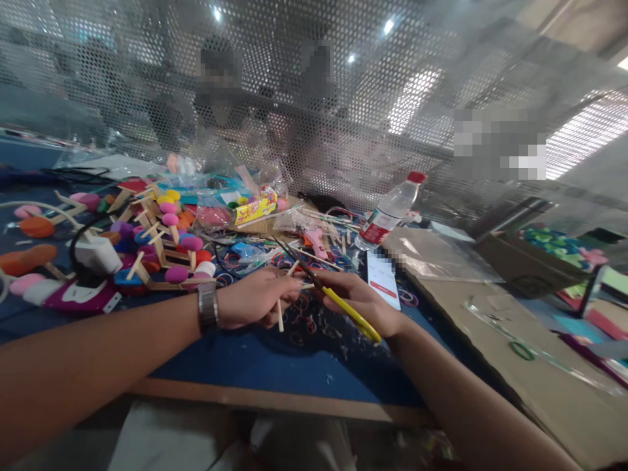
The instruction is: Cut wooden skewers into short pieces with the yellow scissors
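Note:
My left hand (258, 296), with a watch on the wrist, is closed on thin wooden sticks (280, 315) that poke out above and below the fingers. Close beside it, my right hand (360, 302) is wrapped round a pair of scissors (350, 314) with yellow handles. The dark blades point up and away to the left, over the sticks. Whether the blades touch a stick I cannot tell. Beneath both hands, small rubber bands (307, 324) and scraps lie on the blue tabletop (235, 373).
Wooden-stick pieces with coloured foam discs (169, 245) crowd the left, near a purple power strip (81, 297). Behind my hands lies a pink glue gun (314, 242). A phone (383, 278), a bottle (392, 212) and cardboard (490, 340) are on the right. Perforated metal mesh (304, 131) rises behind.

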The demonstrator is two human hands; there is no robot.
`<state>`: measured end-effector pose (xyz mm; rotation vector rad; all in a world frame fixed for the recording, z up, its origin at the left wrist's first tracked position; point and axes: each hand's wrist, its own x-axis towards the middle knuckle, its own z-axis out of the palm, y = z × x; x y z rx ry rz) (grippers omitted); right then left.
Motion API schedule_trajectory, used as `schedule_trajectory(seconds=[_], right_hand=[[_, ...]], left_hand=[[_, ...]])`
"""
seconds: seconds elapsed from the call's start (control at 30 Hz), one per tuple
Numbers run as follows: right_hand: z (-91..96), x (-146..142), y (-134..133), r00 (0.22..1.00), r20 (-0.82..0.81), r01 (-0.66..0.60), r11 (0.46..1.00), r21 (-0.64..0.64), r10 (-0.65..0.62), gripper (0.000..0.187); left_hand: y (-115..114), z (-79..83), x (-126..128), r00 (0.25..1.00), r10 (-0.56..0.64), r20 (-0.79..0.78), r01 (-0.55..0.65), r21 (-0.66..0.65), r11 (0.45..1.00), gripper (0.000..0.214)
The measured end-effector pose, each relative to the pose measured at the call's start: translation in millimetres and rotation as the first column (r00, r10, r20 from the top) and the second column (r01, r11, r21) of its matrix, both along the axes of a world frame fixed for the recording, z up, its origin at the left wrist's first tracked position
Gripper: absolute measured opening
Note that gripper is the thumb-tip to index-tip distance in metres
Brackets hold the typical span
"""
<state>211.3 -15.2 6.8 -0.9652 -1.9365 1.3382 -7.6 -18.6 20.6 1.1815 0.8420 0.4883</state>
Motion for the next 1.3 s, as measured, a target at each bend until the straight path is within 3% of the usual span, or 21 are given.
schedule_trajectory(seconds=[0.23, 0.37, 0.47, 0.57, 0.67, 0.8, 1.07, 1.3], right_hand=[[5.1, -0.6, -1.1, 0.999, 0.045, 0.022, 1.000, -0.020, -0.021, 0.053], [7.5, -0.9, -0.4, 1.000, 0.007, 0.028, 0.999, 0.020, -0.028, 0.056], [6.2, -0.7, -0.5, 0.998, 0.057, 0.025, 0.993, 0.112, -0.032, 0.055], [3.7, -1.6, -3.2, 0.980, 0.164, 0.065, 0.965, 0.255, -0.109, 0.054], [2.7, -3.8, -7.0, 0.956, 0.214, 0.082, 0.882, 0.463, -0.201, 0.051], [4.5, -5.2, -10.3, 0.946, 0.208, 0.078, 0.794, 0.603, -0.251, 0.045], [8.0, -3.8, -13.4, 0.941, 0.254, 0.016, 0.777, 0.629, -0.225, 0.044], [8.0, -2.2, -13.3, 0.945, 0.240, 0.025, 0.780, 0.626, -0.223, 0.047]], left_hand=[[1.7, 0.0, -0.7, 0.998, -0.056, 0.004, 0.056, -0.024, 0.998, 0.043], [5.0, -7.6, -0.1, 0.997, 0.011, -0.076, 0.004, 0.188, 0.982, 0.040], [7.7, -12.1, -0.7, 0.969, 0.133, -0.207, -0.023, 0.462, 0.887, 0.038], [10.3, -13.4, -2.4, 0.932, 0.259, -0.253, 0.000, 0.715, 0.699, 0.039], [11.4, -13.0, -3.6, 0.900, 0.338, -0.275, 0.048, 0.833, 0.551, 0.039], [10.6, -13.1, -4.1, 0.868, 0.398, -0.297, 0.082, 0.877, 0.474, 0.036], [16.6, -17.6, -8.5, 0.884, 0.407, -0.230, 0.106, 0.947, 0.304, 0.026], [17.4, -18.1, -8.8, 0.860, 0.439, -0.259, 0.128, 0.944, 0.306, 0.028]])
